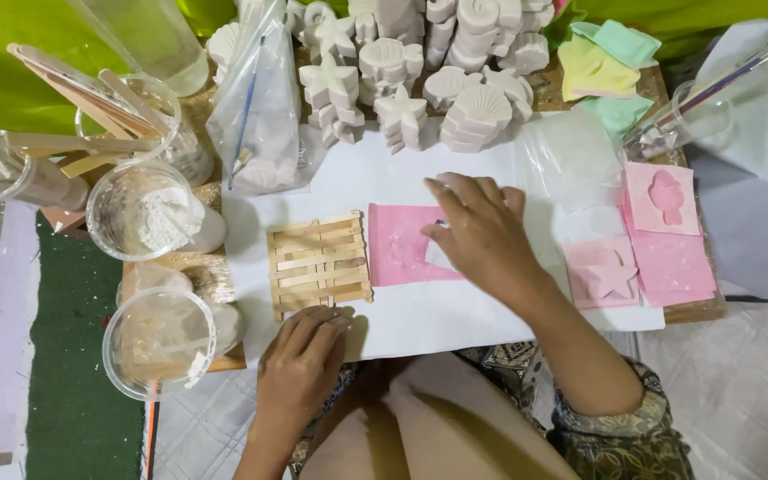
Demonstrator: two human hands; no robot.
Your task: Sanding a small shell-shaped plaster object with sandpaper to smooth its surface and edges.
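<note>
Green cloth [11,80] behind; green mat [73,391], grey quilted floor [740,391].

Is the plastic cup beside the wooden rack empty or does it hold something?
Not empty: the plastic cup stands upright, with white powder heaped inside, seen through its open top.

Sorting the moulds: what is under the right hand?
The right hand rests on a pink square mould lying on white paper. The mould's right part and its cavity are mostly covered by the hand.
</note>
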